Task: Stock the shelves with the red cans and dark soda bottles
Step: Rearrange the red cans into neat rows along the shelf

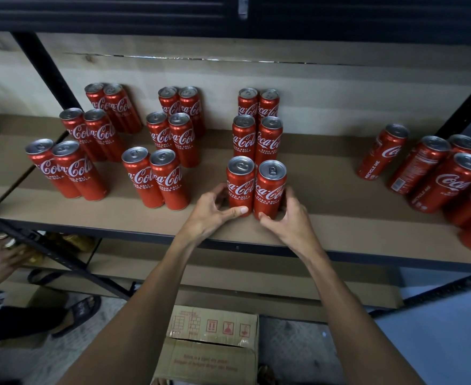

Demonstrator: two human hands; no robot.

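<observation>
The left hand [212,209] grips the left can [239,184], the right hand [289,218] seemingly the touching right can [270,187], fingers partly hidden; both stand on the shelf [326,195], other cans [244,137] beyond the hands.

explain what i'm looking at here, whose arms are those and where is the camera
There is no machine here. A person wears one camera on the head, looking down at their own arms. The left hand grips the left can and the right hand grips the right can. Both cans stand side by side near the front of the shelf. Behind them and to the left, more red cans stand in neat pairs. A loose bunch stands at the right. A cardboard box sits on the floor below.
</observation>
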